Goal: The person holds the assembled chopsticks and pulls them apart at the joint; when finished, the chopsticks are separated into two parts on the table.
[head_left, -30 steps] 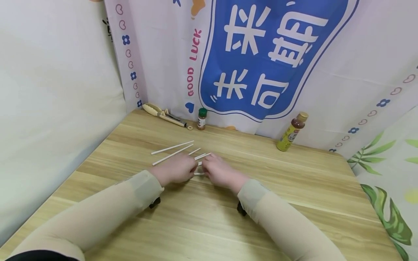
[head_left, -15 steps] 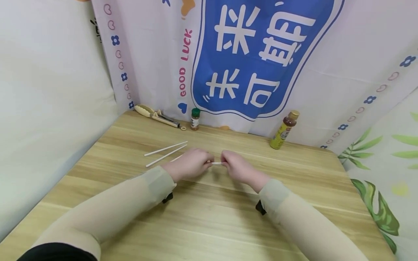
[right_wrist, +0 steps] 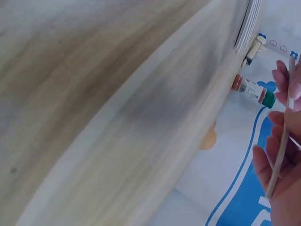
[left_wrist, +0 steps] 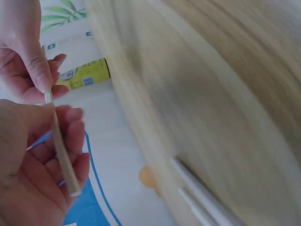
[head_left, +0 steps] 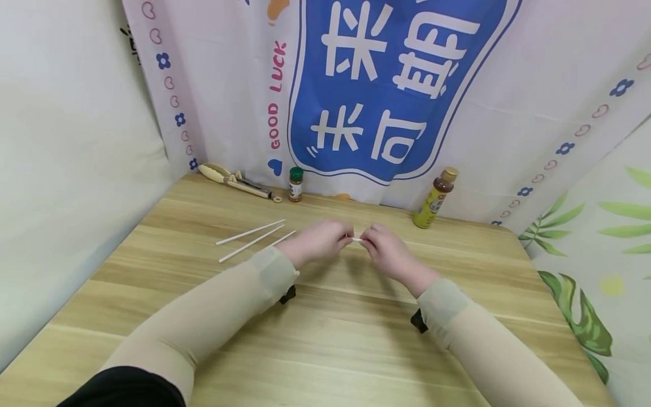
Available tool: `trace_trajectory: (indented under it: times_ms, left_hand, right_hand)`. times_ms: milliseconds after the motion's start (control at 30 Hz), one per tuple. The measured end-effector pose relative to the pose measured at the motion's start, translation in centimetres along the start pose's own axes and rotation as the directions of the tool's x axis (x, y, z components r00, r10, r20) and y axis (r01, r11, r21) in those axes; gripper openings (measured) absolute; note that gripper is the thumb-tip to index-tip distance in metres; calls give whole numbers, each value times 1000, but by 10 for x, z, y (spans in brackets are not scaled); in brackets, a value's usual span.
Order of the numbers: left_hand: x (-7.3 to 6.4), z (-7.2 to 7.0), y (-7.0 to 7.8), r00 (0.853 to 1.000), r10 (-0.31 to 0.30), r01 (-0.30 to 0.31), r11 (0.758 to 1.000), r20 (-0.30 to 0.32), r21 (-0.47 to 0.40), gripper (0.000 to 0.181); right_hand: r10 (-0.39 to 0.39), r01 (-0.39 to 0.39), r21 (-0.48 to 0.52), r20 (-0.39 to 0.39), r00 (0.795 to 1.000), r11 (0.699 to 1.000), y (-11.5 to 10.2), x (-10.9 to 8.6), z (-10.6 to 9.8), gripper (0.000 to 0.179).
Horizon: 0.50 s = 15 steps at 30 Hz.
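Observation:
My left hand point(head_left: 339, 237) and right hand point(head_left: 368, 243) meet fingertip to fingertip just above the wooden table point(head_left: 325, 339). A thin white stick point(head_left: 357, 240) shows in the small gap between them, and both hands pinch it. In the left wrist view the stick point(left_wrist: 61, 146) crosses my left hand's curled fingers point(left_wrist: 75, 136), and the right hand's fingertips point(left_wrist: 40, 75) pinch its upper end. The right wrist view shows a stick point(right_wrist: 281, 141) lying along my right hand's fingers point(right_wrist: 268, 165). Whether the hands share one stick or hold two, I cannot tell.
Three long white sticks point(head_left: 250, 232) lie on the table left of my hands. Along the back curtain sit wooden tongs point(head_left: 231, 178), a green-capped spice jar point(head_left: 295, 184) and a yellow bottle point(head_left: 433, 198). White walls close in the table's left side.
Both hands have lifted off the table and moved right and farther back, carrying the stick. They drew apart half a second ago and have come close together again.

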State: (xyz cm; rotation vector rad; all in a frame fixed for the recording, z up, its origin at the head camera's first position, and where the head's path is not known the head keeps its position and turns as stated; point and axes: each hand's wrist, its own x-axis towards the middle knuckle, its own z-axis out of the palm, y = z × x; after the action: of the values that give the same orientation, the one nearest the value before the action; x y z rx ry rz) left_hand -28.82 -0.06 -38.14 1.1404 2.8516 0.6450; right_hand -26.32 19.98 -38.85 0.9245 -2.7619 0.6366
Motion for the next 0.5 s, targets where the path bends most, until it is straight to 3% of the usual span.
trace_trajectory:
  times_ms: [133, 500]
  left_hand:
    - [3, 6, 1, 999, 52, -53, 997, -16, -64, 14]
    - [2, 5, 2, 989, 132, -136, 988, -59, -75, 14]
  right_hand:
    - [-9, 9, -3, -3, 1000, 1000, 3, -3, 0, 10]
    - [-17, 23, 81, -67, 998, 996, 9, -10, 1, 10]
